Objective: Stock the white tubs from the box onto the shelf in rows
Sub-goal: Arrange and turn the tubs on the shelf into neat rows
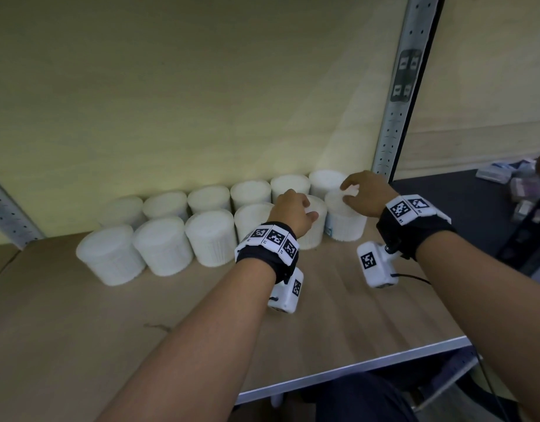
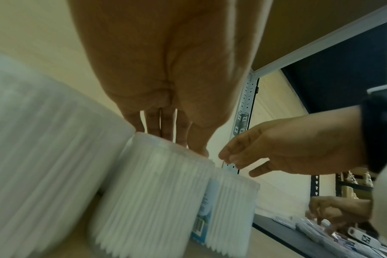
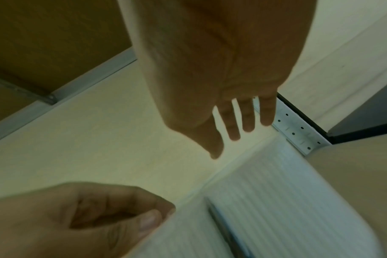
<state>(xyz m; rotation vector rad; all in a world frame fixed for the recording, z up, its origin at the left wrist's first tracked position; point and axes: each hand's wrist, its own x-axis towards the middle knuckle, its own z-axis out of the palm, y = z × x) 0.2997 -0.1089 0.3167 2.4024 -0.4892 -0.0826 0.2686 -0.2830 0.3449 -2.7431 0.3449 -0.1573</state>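
Standing in two rows on the wooden shelf, the white tubs touch. The left hand rests straight fingers on one front tub; the right hand hovers, fingers spread, above the end tub

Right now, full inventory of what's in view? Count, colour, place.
white tubs: 12, white, two rows of six at the shelf's back
shelf: 1, wood-look board, grey metal edge
upright posts: 2, grey perforated metal, either side
small packets: several, pale, blurred, dark neighbouring shelf far right
another person's hand: 1, over those packets
wrist cameras: 2, white, under the wrists
left hand: on a front-row tub's top, grip unclear
right hand: fingers relaxed, over the rightmost front tub
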